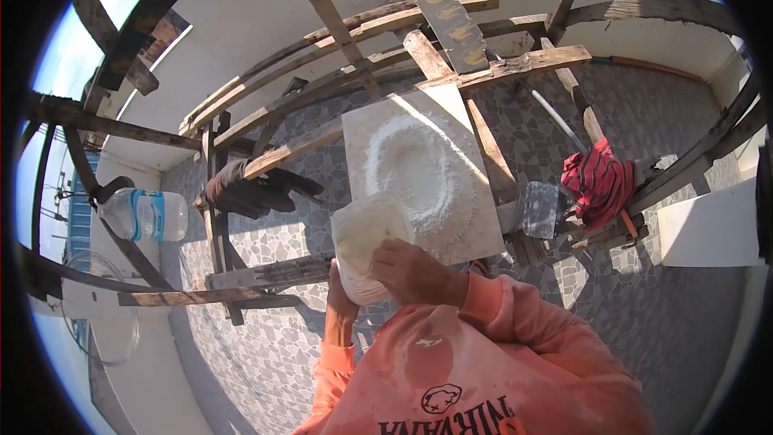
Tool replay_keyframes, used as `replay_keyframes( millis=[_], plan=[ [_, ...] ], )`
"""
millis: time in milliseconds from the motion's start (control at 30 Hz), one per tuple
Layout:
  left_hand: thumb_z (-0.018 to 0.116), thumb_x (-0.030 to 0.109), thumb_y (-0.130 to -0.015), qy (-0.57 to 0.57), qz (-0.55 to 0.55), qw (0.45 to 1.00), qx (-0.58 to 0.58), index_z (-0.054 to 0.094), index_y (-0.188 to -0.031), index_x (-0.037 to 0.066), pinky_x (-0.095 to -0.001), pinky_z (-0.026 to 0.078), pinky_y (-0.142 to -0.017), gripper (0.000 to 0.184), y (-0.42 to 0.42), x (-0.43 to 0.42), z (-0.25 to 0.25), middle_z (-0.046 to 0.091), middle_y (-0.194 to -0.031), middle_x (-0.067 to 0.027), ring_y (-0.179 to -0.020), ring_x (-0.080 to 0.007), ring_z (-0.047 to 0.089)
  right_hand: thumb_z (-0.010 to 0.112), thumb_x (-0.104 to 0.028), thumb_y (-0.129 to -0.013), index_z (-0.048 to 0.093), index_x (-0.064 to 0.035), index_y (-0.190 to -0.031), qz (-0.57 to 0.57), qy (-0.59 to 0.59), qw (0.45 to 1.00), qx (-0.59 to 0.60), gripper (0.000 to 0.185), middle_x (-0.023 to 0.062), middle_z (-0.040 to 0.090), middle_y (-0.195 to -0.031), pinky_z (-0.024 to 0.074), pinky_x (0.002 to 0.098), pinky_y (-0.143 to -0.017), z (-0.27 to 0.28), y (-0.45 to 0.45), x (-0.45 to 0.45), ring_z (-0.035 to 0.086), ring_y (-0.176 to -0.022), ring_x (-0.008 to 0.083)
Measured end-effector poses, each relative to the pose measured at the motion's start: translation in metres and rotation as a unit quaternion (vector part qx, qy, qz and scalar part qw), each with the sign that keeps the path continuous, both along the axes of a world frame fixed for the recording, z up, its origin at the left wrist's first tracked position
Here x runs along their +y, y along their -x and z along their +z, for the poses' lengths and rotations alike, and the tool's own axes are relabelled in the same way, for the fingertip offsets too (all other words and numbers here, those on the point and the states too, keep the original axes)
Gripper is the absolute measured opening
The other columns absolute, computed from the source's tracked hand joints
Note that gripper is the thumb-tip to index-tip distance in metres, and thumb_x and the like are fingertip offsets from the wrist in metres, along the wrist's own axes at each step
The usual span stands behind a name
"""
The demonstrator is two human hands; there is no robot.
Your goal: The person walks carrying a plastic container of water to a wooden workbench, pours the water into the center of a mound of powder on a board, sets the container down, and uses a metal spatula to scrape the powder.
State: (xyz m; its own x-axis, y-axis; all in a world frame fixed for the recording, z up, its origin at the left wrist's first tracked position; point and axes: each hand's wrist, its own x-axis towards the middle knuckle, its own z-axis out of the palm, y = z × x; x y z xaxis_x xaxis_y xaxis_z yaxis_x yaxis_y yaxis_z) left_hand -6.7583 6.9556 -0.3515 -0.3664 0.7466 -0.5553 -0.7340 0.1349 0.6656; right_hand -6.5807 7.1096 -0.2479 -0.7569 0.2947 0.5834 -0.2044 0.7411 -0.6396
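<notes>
A whitish tub (351, 251) is tilted over the near left part of a pale square board (477, 229). My left hand (341, 296) grips the tub from its lower left side, with the fingers mostly hidden behind it. My right hand (407, 268) is closed at the tub's right side, over its opening. Its fingers are curled, and what they hold, if anything, is hidden. On the board lies white powder (451, 208), heaped in a ring around a shallow hollow (415, 167).
Wooden beams (523, 66) frame the board, with a stained plank (452, 31) at the back. Dark gloves (256, 188) hang on a beam at left, near a large plastic bottle (153, 215). At right are a clear container (538, 209) and red striped cloth (597, 184).
</notes>
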Motion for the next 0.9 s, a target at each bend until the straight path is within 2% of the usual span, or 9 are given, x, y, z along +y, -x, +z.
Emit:
replay_keyframes(
  millis=[67, 167, 567, 667, 800, 900],
  plan=[
    [0.029, 0.052, -0.105, 0.015, -0.006, 1.000, 0.020, 0.043, -0.142, 0.007, -0.0420, 0.047, -0.104, 0.060, 0.003, -0.002, -0.008, 0.054, -0.138, -0.0115, -0.124, -0.0277, 0.055, 0.065, -0.006, -0.075, 0.058, -0.0019, -0.084, -0.007, 0.003, 1.000, -0.002, 0.012, 0.0107, 0.056, -0.089, 0.0487, 0.0395, -0.076, -0.002, -0.001, 0.001, 0.055, -0.082, 0.0293],
    [0.035, 0.051, -0.104, 0.001, 0.007, 0.998, -0.055, 0.045, -0.141, 0.010, -0.0412, 0.052, -0.097, 0.056, 0.006, -0.006, -0.018, 0.057, -0.134, -0.0091, -0.120, -0.0262, 0.058, 0.067, -0.007, -0.076, 0.058, -0.0021, -0.084, -0.013, 0.009, 1.000, -0.002, 0.012, 0.0110, 0.057, -0.089, 0.0487, 0.0402, -0.076, -0.006, -0.003, 0.002, 0.055, -0.083, 0.0300],
    [0.031, 0.053, -0.104, 0.024, -0.013, 0.998, -0.051, 0.045, -0.142, 0.009, -0.0450, 0.050, -0.101, 0.059, 0.005, -0.010, -0.022, 0.055, -0.137, -0.0116, -0.122, -0.0297, 0.057, 0.068, -0.007, -0.076, 0.057, -0.0021, -0.082, -0.033, 0.048, 0.998, -0.007, 0.013, 0.0114, 0.056, -0.088, 0.0502, 0.0405, -0.075, -0.017, -0.005, 0.004, 0.056, -0.084, 0.0310],
    [0.030, 0.053, -0.104, 0.043, -0.008, 0.998, -0.048, 0.040, -0.145, 0.006, -0.0451, 0.047, -0.104, 0.063, 0.002, -0.011, -0.018, 0.052, -0.140, -0.0127, -0.126, -0.0296, 0.054, 0.069, -0.007, -0.076, 0.057, -0.0022, -0.081, -0.035, 0.050, 0.998, -0.002, 0.014, 0.0114, 0.055, -0.087, 0.0503, 0.0405, -0.075, -0.019, -0.005, 0.003, 0.056, -0.084, 0.0312],
    [0.032, 0.053, -0.104, 0.047, -0.007, 0.997, -0.061, 0.040, -0.145, 0.005, -0.0447, 0.048, -0.104, 0.063, 0.002, -0.013, -0.013, 0.052, -0.140, -0.0137, -0.126, -0.0298, 0.054, 0.069, -0.007, -0.077, 0.056, -0.0023, -0.080, -0.030, 0.052, 0.998, 0.004, 0.014, 0.0113, 0.055, -0.086, 0.0502, 0.0407, -0.075, -0.021, -0.003, 0.001, 0.056, -0.083, 0.0315],
    [0.034, 0.052, -0.104, 0.048, -0.001, 0.997, -0.068, 0.041, -0.144, 0.003, -0.0441, 0.049, -0.103, 0.063, -0.001, -0.014, -0.009, 0.053, -0.139, -0.0147, -0.125, -0.0300, 0.055, 0.067, -0.008, -0.084, 0.057, -0.0034, -0.086, -0.022, 0.055, 0.998, 0.010, 0.011, 0.0109, 0.054, -0.085, 0.0472, 0.0415, -0.073, -0.023, -0.004, -0.001, 0.054, -0.082, 0.0321]
  ],
)
